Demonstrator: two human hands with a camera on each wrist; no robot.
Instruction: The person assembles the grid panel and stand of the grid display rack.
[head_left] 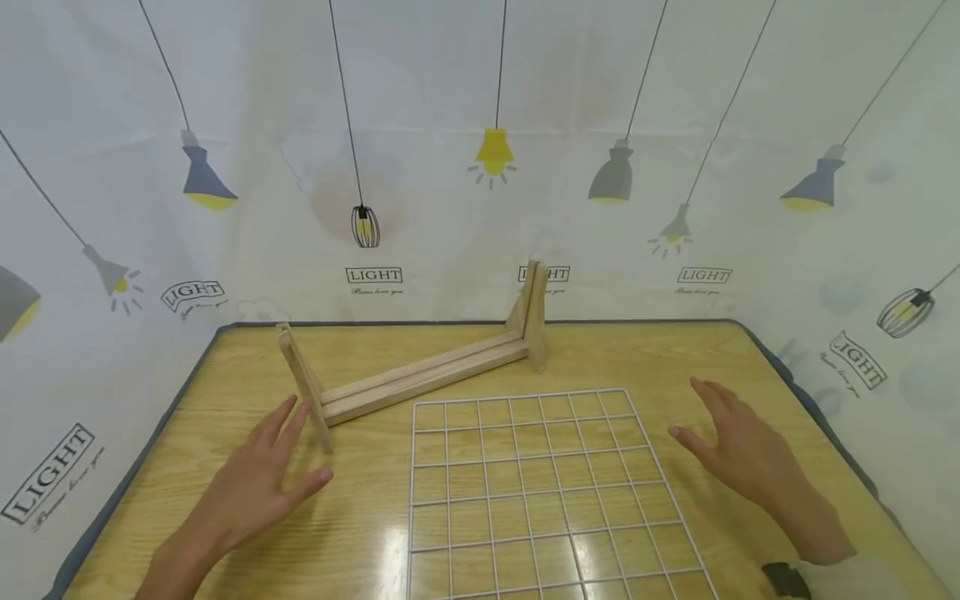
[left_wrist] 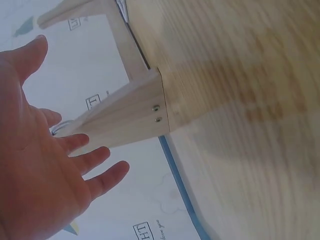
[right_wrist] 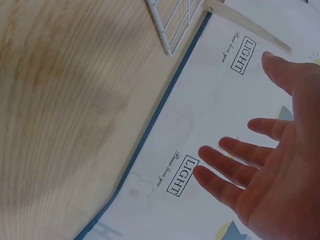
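A wooden stand (head_left: 427, 373) lies toward the back left of the table, a grooved bar joining two upright end pieces. Its left end piece (left_wrist: 135, 110) shows two screws in the left wrist view. My left hand (head_left: 251, 479) is beside that end piece, fingers extended and thumb spread, holding nothing. A white wire grid panel (head_left: 540, 492) lies flat on the table at the front middle, its near edge cut off by the frame. To the right of the grid, my right hand (head_left: 750, 450) hovers with fingers loosely extended and nothing in its grasp.
The wooden table (head_left: 360, 517) has a dark edge along its back and sides. White sheeting (head_left: 435, 75) printed with hanging lamps and LIGHT labels rises behind and on both sides. A dark band (head_left: 786, 578) is at the right wrist, by a pale sleeve (head_left: 855, 579).
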